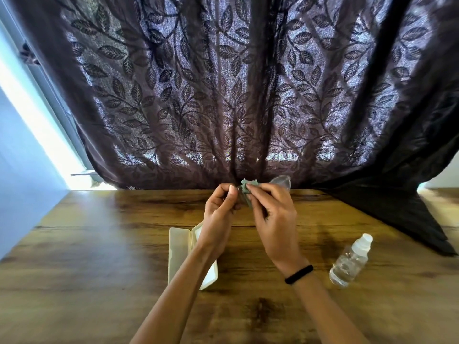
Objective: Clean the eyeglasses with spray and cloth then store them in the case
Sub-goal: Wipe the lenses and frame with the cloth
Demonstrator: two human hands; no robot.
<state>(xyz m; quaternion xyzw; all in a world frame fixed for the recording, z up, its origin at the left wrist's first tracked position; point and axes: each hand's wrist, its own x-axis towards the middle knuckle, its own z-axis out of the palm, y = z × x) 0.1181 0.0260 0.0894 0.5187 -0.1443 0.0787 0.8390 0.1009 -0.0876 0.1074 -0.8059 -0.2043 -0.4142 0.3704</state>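
Observation:
I hold the eyeglasses (282,182) above the far part of the wooden table (99,244); only one clear lens shows to the right of my fingers. My left hand (219,212) pinches the frame on its left side. My right hand (272,214) presses a small grey-green cloth (246,187) against the other lens, which the cloth and fingers hide. The white glasses case (178,249) lies open on the table under my left wrist. The clear spray bottle (351,260) with a white cap stands at the right, apart from both hands.
A dark leaf-patterned curtain (223,95) hangs right behind the table, and its right end drapes onto the tabletop (397,214). A bright window edge and pale wall (24,145) are at the left. A black band sits on my right wrist.

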